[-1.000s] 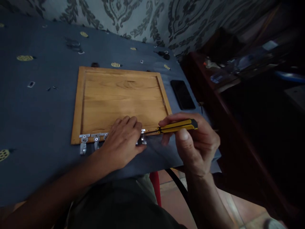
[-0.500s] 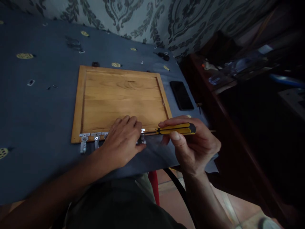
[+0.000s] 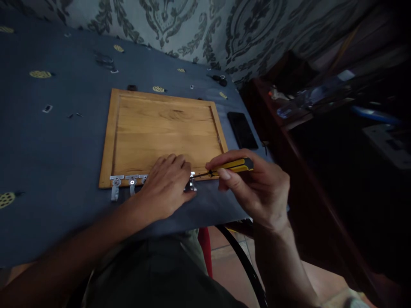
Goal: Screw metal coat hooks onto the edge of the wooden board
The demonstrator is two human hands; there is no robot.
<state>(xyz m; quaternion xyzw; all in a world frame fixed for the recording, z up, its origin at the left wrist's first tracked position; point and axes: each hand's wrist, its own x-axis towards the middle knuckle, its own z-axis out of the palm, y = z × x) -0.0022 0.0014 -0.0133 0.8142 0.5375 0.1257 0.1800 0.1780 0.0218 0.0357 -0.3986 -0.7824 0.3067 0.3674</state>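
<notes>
While the right hand (image 3: 260,188) grips a screwdriver (image 3: 236,164) by its yellow-and-black handle, fingers drawn in narrowly, the left hand (image 3: 168,188) lies over the near edge of a wooden panel (image 3: 167,128). Left fingers bent together; whether they pinch anything underneath cannot be told. Screwdriver shaft thin, dark, directed at a shiny metal fitting (image 3: 192,185) beside the left thumb; tip contact not resolvable.

Container: clear bottle (image 3: 324,90), far beyond and right of the right hand, by dark red-brown furniture (image 3: 308,158); contents unreadable.

Materials: panel rectangular, brown, grain visible, raised frame round a recessed middle. Left of the left hand, T-shaped metal fittings (image 3: 116,182) line the frame, curved ends overhanging; one bright cross-slotted screw head (image 3: 132,182) visible. Beyond the right hand, a flat black phone (image 3: 242,130).

Surface: desk (image 3: 64,162) covered in dark blue, yellow pineapple print. Beyond both hands, a grey ornamental backdrop (image 3: 160,25); below the right hand, tiled floor (image 3: 224,256).
</notes>
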